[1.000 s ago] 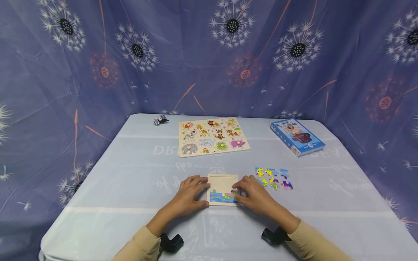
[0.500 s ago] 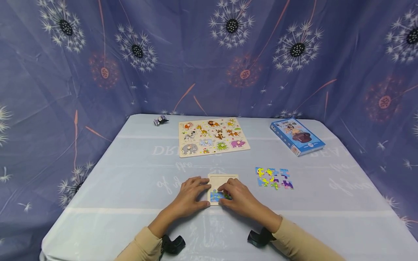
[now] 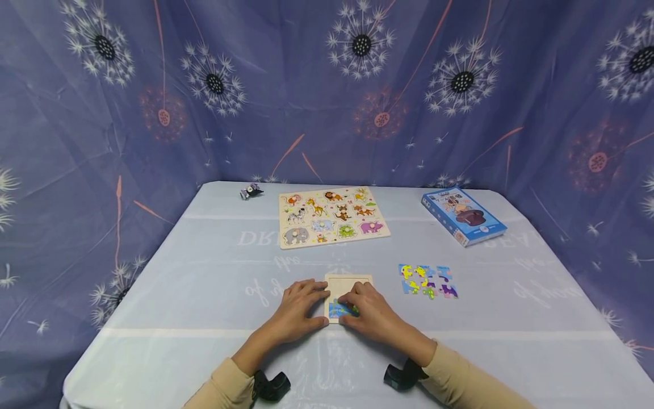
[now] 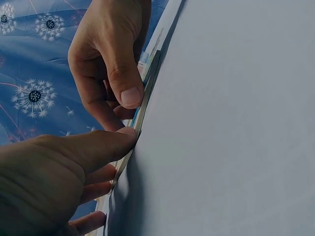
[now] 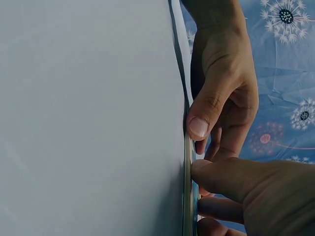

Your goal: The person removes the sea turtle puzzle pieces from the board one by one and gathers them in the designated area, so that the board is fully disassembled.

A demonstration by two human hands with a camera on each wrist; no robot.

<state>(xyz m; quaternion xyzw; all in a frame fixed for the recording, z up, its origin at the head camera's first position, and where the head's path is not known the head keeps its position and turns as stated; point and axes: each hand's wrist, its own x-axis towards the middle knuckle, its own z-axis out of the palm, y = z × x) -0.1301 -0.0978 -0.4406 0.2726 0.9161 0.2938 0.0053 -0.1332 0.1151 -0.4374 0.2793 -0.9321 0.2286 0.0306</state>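
Note:
A small wooden puzzle tray [image 3: 349, 277] lies near the middle of the table. Blue jigsaw pieces [image 3: 337, 310] line its near side, while bare wood shows at the far side. My left hand [image 3: 295, 309] rests along the left edge, thumb at the near corner and fingers spread apart from it. Over the right half of the tray, my right hand [image 3: 370, 309] has bent fingers on the pieces, its thumb by the near rim [image 5: 188, 196]. Those fingers cover what lies below, so I cannot tell whether they pinch a piece.
Several loose jigsaw pieces [image 3: 428, 282] lie right of the tray. Behind it is a wooden animal peg puzzle [image 3: 332, 218]. A blue box [image 3: 464, 215] stands at the back right, and a small dark object [image 3: 251, 191] at the back left. A patterned curtain [image 3: 306, 85] hangs behind the table.
My right hand has moved left from the tray's right edge to over the pieces inside, then slightly further left. The left hand has stayed at the left edge.

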